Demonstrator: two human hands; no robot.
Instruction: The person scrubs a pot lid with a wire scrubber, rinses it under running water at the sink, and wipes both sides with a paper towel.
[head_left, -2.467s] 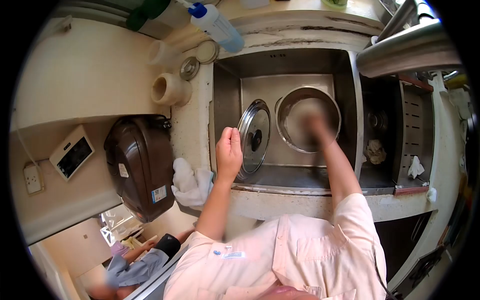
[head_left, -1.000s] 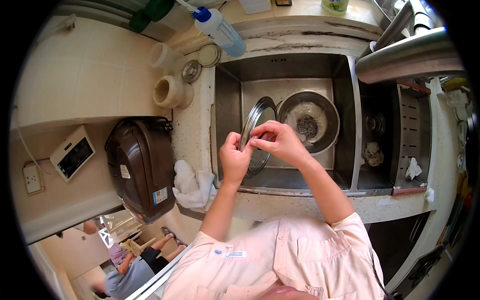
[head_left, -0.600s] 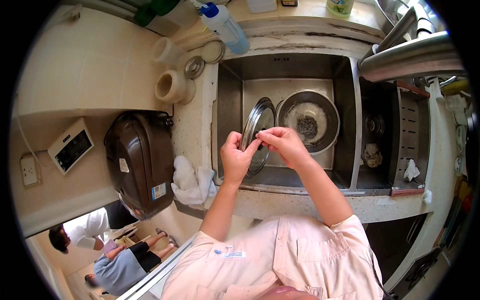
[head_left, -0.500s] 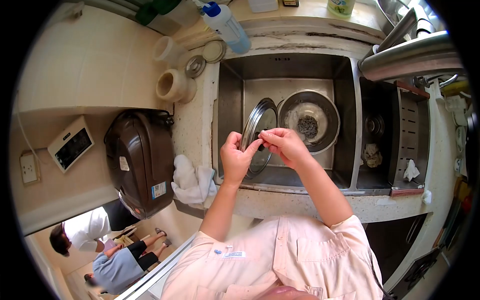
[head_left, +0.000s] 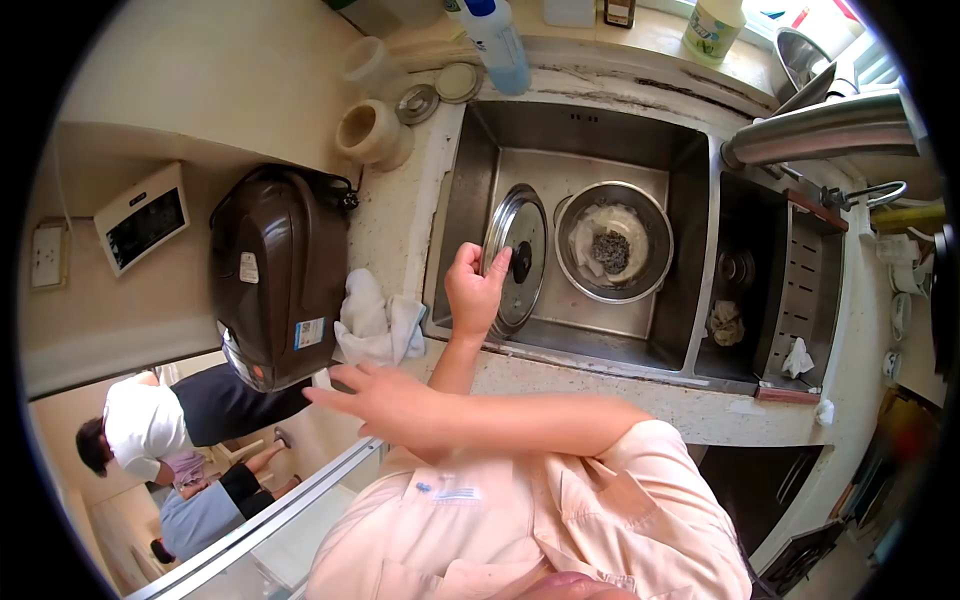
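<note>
Lid (head_left: 522,290): one, left hand (head_left: 474,293) gripping; right hand (head_left: 388,402) spread wide; one pot (head_left: 657,258) nearby.

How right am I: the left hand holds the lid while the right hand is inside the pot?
Not quite: the right hand isn't inside the pot. The head view shows it outside the sink, near the white cloth. The left hand does hold the lid.
</note>
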